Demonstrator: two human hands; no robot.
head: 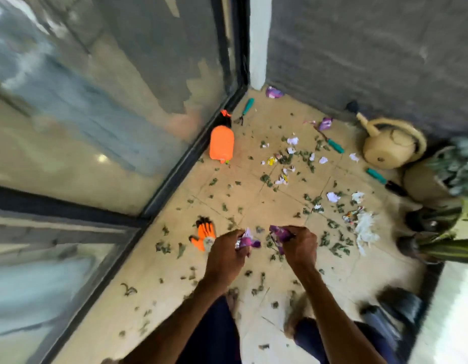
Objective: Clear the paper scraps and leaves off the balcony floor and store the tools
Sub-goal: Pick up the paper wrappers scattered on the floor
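My left hand [225, 254] grips a crumpled purple paper scrap [250, 241] above the tiled balcony floor [253, 200]. My right hand [299, 245] pinches another purple scrap [278, 233] beside it. White paper scraps [332, 197] and green leaf bits [265, 178] lie scattered over the floor ahead. Tools lie around: an orange spray bottle [221, 147], three teal-handled garden tools [248, 106] [335, 145] [377, 176], a beige watering can [390, 147] and an orange glove [204, 233] next to my left hand.
Glass panels [109, 101] with a dark frame close off the left side. A grey wall [372, 53] stands behind. Potted plants [442, 185] crowd the right edge. More purple scraps [273, 92] lie in the far corner. A dark object [395, 311] sits near my right leg.
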